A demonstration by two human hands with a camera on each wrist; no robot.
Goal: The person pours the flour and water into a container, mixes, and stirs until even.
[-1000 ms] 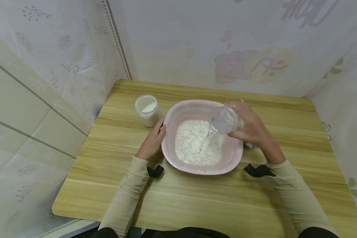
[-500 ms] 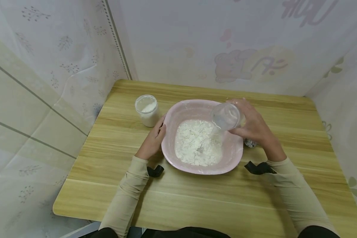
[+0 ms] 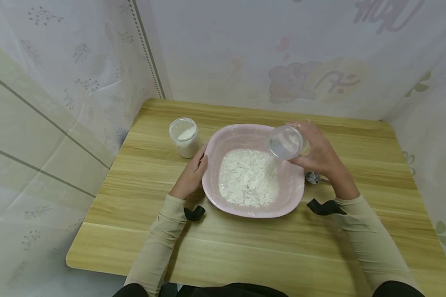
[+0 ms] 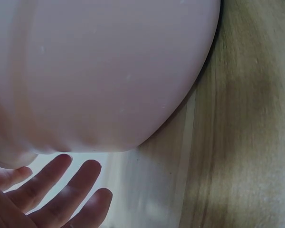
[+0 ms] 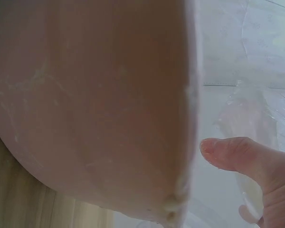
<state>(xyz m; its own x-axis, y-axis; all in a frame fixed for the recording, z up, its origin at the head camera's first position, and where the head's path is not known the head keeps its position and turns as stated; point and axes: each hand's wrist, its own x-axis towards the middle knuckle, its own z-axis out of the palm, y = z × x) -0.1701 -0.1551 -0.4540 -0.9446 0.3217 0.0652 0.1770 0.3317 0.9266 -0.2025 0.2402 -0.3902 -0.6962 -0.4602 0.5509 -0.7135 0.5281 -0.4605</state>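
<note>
A pink basin (image 3: 292,187) holds white flour (image 3: 247,177) with wet patches. At its left side my left hand (image 3: 190,175) steadies it; in the left wrist view the fingers (image 4: 69,194) are loosely extended beside the basin's outer wall (image 4: 114,71). Above the basin's right rim, my right hand (image 3: 316,150) grips a clear cup (image 3: 285,143), tilted with its mouth toward the flour. In the right wrist view the cup (image 5: 249,118) is partly behind the thumb (image 5: 232,153), beside the basin rim (image 5: 194,85). No falling stream shows now.
A clear jar (image 3: 186,142) of white powder stands left of the basin, close to the left hand. A spoon (image 3: 314,178) with white residue lies on the wooden table (image 3: 245,247) under the right wrist. Patterned sheets (image 3: 215,53) rise behind the table.
The cup has moved slightly up and right, away from the basin's middle, and the stream of water from it has stopped. More of the spoon shows. The left hand stays put.
</note>
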